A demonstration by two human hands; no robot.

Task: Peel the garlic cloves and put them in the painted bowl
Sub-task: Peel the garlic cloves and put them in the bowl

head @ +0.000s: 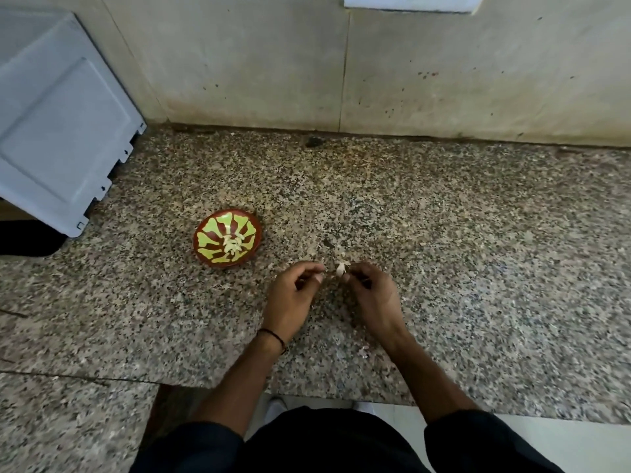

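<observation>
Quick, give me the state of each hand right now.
Left hand: fingers curled, tips close to the garlic clove; whether it grips anything cannot be told.
Right hand: pinches the garlic clove at its fingertips.

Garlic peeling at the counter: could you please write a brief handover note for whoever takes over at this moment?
Right hand pinches a garlic clove, skin flaring, above the counter.
Left hand: fingers curled beside it; hold unclear.
Painted bowl stands left of the hands, apart, holding a few peeled cloves: those are done.
Left: finish this clove and drop it in the bowl.
</observation>
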